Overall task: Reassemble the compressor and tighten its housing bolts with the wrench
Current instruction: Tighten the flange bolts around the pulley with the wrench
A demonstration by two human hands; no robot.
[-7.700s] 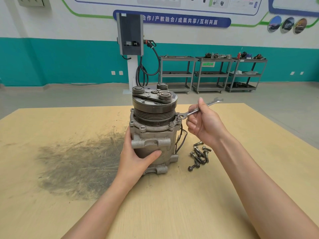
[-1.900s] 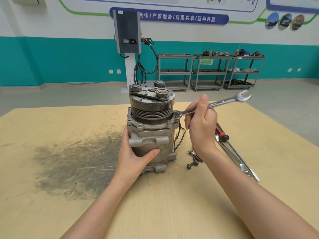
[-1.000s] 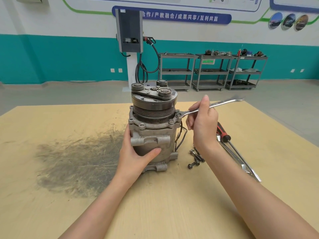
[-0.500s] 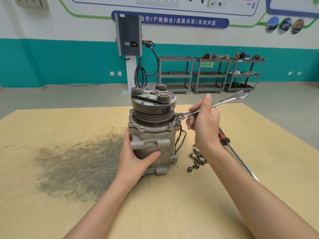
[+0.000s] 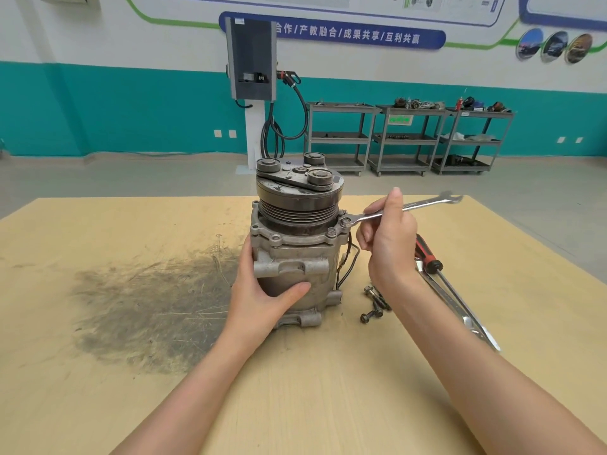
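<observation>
A grey compressor [image 5: 295, 254] stands upright on the wooden table [image 5: 98, 224], its grooved pulley and clutch plate on top. My left hand [image 5: 262, 290] grips the lower housing from the left, thumb across the front. My right hand [image 5: 389, 238] holds the shaft of a silver combination wrench [image 5: 423, 203]. The wrench's ring end sits on a housing bolt [image 5: 345, 221] at the flange's right side. Its open end points up and to the right. Other flange bolts [image 5: 275, 238] show along the front rim.
Several loose bolts [image 5: 372, 305] lie on the table right of the compressor's base. A red-handled screwdriver [image 5: 427, 254] and a second long wrench [image 5: 460, 310] lie further right. A dark grease stain [image 5: 147, 300] spreads to the left. Shelving carts [image 5: 407, 139] stand far behind.
The wrench handle has swung back and forth on the same right-side bolt. Over the last half second it barely moved. My left hand has kept its hold on the housing.
</observation>
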